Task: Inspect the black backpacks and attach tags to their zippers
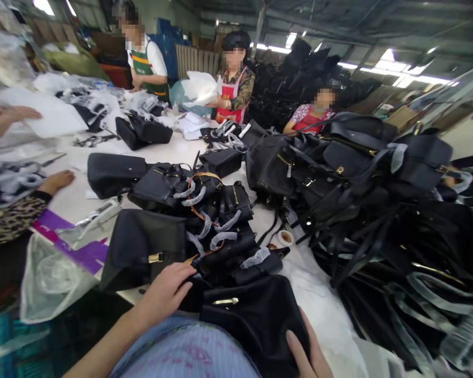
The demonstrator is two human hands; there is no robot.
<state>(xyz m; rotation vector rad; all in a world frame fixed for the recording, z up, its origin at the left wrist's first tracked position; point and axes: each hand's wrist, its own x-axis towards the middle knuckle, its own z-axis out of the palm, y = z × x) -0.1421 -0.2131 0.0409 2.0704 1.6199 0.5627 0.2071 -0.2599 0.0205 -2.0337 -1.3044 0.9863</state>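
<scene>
A black bag (256, 315) with a gold zipper lies at the front table edge, against the blue striped clothing. My right hand (308, 346) grips its right side, thumb on the near face and fingers behind. My left hand (169, 289) rests with bent fingers on black bag material left of the zipper; its fingertips are partly hidden there, so its grip is unclear. Just beyond that hand stands another black bag (145, 241) with a gold clasp. Behind both hands are several small black bags (161, 184) with plastic-wrapped handles.
A large heap of black bags (339, 168) fills the right side. A small cup (286, 238) of brown liquid stands mid-table. Plastic bags (55, 273) hang at the left edge. A person's hands (57, 181) reach in at left; three people are across the table.
</scene>
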